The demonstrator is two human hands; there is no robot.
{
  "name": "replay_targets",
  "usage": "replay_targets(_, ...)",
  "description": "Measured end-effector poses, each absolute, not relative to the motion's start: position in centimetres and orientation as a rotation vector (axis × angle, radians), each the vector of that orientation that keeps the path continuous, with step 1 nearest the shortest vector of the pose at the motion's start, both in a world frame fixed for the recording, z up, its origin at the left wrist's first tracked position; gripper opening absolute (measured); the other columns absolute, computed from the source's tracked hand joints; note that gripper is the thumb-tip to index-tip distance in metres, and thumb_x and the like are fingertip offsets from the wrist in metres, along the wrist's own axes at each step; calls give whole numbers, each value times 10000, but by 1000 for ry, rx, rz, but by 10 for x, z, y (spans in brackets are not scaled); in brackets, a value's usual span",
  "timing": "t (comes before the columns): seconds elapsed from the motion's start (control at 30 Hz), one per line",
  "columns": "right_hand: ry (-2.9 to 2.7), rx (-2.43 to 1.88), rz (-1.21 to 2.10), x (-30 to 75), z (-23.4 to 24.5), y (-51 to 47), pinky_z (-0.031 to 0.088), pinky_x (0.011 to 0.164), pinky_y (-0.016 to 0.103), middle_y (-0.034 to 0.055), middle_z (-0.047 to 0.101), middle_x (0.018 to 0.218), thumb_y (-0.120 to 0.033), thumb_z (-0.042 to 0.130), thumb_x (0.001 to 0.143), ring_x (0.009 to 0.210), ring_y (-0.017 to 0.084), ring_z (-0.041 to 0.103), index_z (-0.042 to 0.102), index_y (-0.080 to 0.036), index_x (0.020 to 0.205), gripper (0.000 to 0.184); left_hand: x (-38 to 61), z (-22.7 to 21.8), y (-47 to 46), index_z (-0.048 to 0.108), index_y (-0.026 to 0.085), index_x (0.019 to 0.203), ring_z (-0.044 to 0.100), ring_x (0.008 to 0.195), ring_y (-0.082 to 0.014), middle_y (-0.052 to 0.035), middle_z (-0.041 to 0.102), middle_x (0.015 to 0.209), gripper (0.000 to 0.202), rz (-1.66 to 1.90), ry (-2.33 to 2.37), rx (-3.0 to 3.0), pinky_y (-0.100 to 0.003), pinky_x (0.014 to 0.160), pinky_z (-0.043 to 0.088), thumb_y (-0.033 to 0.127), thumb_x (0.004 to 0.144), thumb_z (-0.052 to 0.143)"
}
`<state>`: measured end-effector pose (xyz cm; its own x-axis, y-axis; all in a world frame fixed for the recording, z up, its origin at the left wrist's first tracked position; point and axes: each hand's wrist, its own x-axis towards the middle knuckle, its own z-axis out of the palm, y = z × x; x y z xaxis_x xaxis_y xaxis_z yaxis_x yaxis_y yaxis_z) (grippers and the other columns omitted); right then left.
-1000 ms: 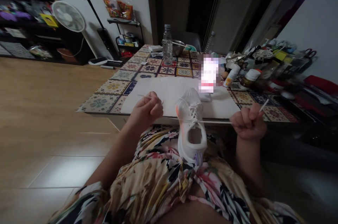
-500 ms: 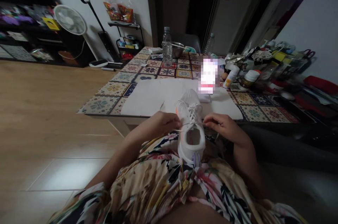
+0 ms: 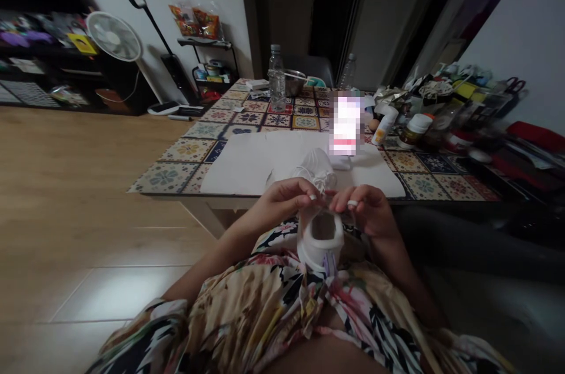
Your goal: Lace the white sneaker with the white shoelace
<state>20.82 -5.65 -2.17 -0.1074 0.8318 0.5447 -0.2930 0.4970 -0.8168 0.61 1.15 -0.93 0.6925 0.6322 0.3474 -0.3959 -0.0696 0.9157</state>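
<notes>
A white sneaker [image 3: 318, 164] points away from me, its toe over the table edge and its heel against my lap. A lilac tab shows at the heel. Over the lacing, my left hand [image 3: 295, 196] pinches a white shoelace between thumb and fingers. Just to its right, my right hand [image 3: 362, 204] has its fingers curled in a pinch on the lace too. My fingers cover the upper eyelets and most of the tongue; the open collar stays visible below them.
White paper [image 3: 247, 156] covers the table's near part. A lit, blurred phone [image 3: 346, 127] stands beyond the shoe. Plastic bottle [image 3: 277, 80] and metal bowl [image 3: 295, 84] are farther back. Jars, a white tube [image 3: 384, 126] and clutter line the right side.
Both hands have moved inward from the shoe's two sides and now meet above the lacing. The sneaker has stayed in place.
</notes>
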Motion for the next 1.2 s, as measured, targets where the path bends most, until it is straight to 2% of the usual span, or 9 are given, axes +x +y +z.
replay_targets(0.1,-1294,-629,961,194,-23,-54,489,542,255,-21,656,698,-406,758,806,538,109,575,711,-243,772,173,16,-12,8,683,135,710,579,617,-103,-3,640,657,275,912,237,1389,-215,624,454,380,762,797)
replay_targets(0.17,-1311,-751,863,189,-22,-55,454,482,234,-15,621,750,-392,743,821,514,87,532,720,-234,789,163,17,-12,7,707,139,712,577,613,-97,-3,631,668,231,954,231,1424,-213,619,462,345,770,796)
replay_targets(0.27,-1413,-879,651,186,-18,-59,489,508,241,11,616,842,-363,679,875,584,101,556,737,-243,841,138,16,-13,6,740,148,723,614,680,-113,-27,645,757,178,1028,229,1513,-227,658,505,310,774,793)
replay_targets(0.37,-1466,-939,526,184,-16,-64,524,561,251,20,640,826,-327,656,894,644,126,597,717,-242,881,106,19,-15,4,716,154,770,636,675,-118,-17,645,755,191,1039,248,1465,-234,661,540,302,729,829)
replay_targets(0.5,-1488,-950,548,185,-18,-66,533,570,250,7,666,793,-321,650,899,617,126,623,669,-232,880,93,24,-16,3,663,179,960,651,630,-107,-2,678,837,390,960,274,1312,-240,624,559,293,651,874)
replay_targets(0.73,-1639,-993,309,185,-11,-69,528,696,290,13,685,821,-268,691,866,754,160,647,664,-229,864,48,21,-13,-1,691,148,724,623,695,-123,-27,675,728,208,1138,371,1590,-240,673,522,319,740,808)
replay_targets(0.9,-1529,-1000,347,179,-16,-71,500,615,254,-16,623,742,-226,605,909,631,122,600,617,-222,817,93,19,-13,0,721,167,729,657,740,-150,-60,717,769,166,1246,336,1785,-275,710,540,311,792,770)
replay_targets(1.07,-1329,-1012,453,174,-22,-70,473,483,200,-47,611,724,-237,652,879,508,84,570,609,-237,864,46,17,-16,2,754,191,774,685,777,-158,-70,748,805,84,1360,283,1951,-289,742,568,249,830,732)
replay_targets(1.2,-1503,-1046,409,180,-14,-72,537,596,239,3,676,846,-202,610,895,658,123,641,666,-238,943,82,17,-18,2,774,204,846,688,782,-150,-69,742,834,49,1377,262,1999,-268,717,576,217,829,729)
